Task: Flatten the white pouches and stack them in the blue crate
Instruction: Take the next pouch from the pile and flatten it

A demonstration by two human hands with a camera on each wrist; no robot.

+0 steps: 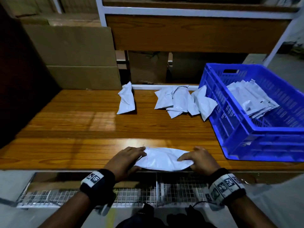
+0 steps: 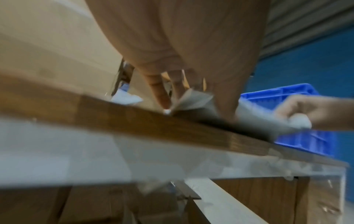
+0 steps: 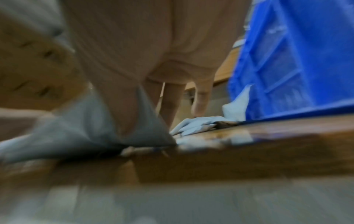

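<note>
A crumpled white pouch (image 1: 162, 160) lies at the front edge of the wooden table (image 1: 82, 129). My left hand (image 1: 139, 159) holds its left end, fingers on top and thumb at the near edge. My right hand (image 1: 184, 162) holds its right end the same way. The left wrist view, blurred, shows the pouch (image 2: 193, 100) rising between my left hand's thumb and fingers (image 2: 164, 104). In the right wrist view my thumb digs into the pouch (image 3: 76, 133). The blue crate (image 1: 279, 130) stands at the right with a stack of flattened pouches (image 1: 251, 99) inside.
One loose crumpled pouch (image 1: 126, 99) lies at the back centre. Several more pouches (image 1: 181, 101) lie heaped against the crate's left wall. Cardboard boxes (image 1: 74, 55) stand at the back left. A shelf frame (image 1: 189, 30) rises behind the table.
</note>
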